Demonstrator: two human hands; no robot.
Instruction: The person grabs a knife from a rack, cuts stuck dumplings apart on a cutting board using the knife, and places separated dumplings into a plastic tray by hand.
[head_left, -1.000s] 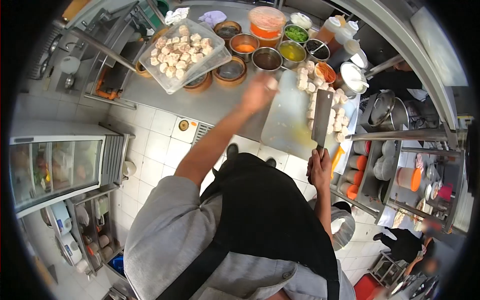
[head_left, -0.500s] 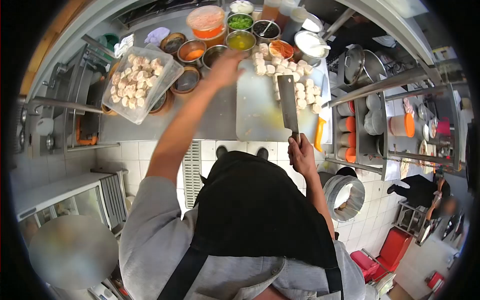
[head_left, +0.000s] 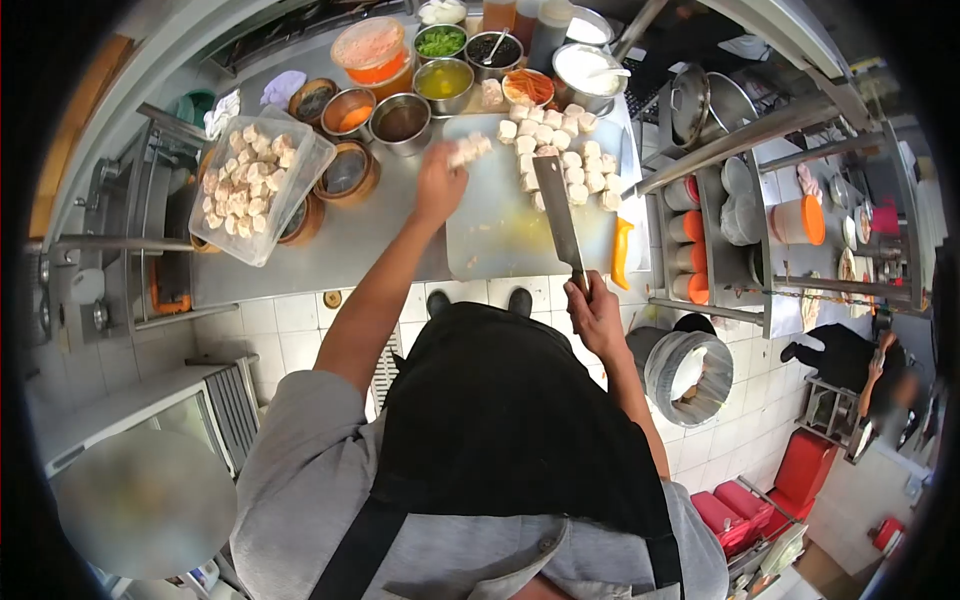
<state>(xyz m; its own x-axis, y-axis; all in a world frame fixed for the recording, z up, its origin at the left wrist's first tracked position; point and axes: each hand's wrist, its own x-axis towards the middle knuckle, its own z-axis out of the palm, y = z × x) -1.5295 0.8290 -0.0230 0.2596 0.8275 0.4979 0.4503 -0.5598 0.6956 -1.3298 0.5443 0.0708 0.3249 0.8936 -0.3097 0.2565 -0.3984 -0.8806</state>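
Closed around the handle of a cleaver (head_left: 559,215), my right hand (head_left: 596,312) is at the front edge of the steel counter. The blade points away from me over a white cutting board (head_left: 480,245). My left hand (head_left: 441,188) is closed on a few pale pieces (head_left: 470,150) above the board's left side. Several rows of pale cut pieces (head_left: 575,175) lie on the board beyond and right of the blade. At the left, a clear plastic tub (head_left: 265,215) holds a pile of similar pieces. A yellow-orange handle (head_left: 622,255) rests at the board's right edge.
Along the back stand metal bowls with green bits (head_left: 440,42), yellow liquid (head_left: 443,82) and dark sauce (head_left: 401,120), plus a lidded orange container (head_left: 370,55). Round brown containers (head_left: 347,172) sit beside the tub. A lined bin (head_left: 690,375) is at my right; another person (head_left: 845,355) stands far right.
My left hand has gone from empty-looking reaching near the bowls to holding pale pieces over the board. The camera view has shifted, while the cleaver stays in my right hand.
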